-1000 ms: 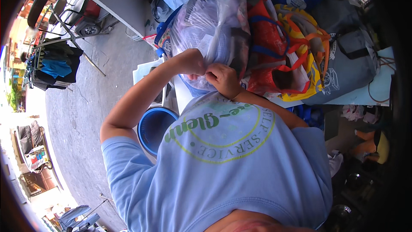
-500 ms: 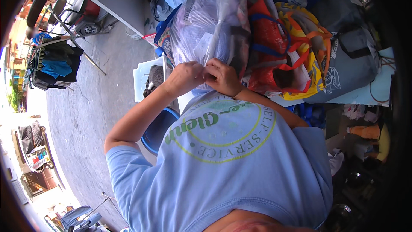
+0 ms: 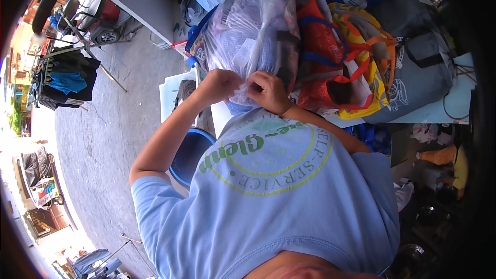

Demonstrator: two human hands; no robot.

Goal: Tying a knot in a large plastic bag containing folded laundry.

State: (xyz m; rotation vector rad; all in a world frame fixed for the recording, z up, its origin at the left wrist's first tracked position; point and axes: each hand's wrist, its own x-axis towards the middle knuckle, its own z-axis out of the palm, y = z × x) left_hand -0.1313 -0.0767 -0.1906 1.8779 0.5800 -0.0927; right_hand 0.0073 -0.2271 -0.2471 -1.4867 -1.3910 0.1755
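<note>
In front of my chest stands a clear plastic bag (image 3: 243, 36) packed with pale lilac folded cloth, a small white paper slip showing through it. My left hand (image 3: 223, 85) is closed at the bag's near side, its fingertips pinching the gathered plastic. Just to the right, my right hand (image 3: 267, 89) is closed too, thumb and fingers curled together on the same plastic. A narrow gap lies between the two hands. What exactly sits between the fingertips is too small to make out.
Right of the bag lean a red bag (image 3: 323, 36), a yellow bag (image 3: 386, 77) and a large grey bag (image 3: 426, 85) on a pale table (image 3: 460, 101). A blue basin (image 3: 188, 157) stands by my left elbow. Clothes hang on a rack (image 3: 64, 75) at far left.
My hands have moved slightly apart, the left one a little up and leftward. The plastic bag stays in about the same place.
</note>
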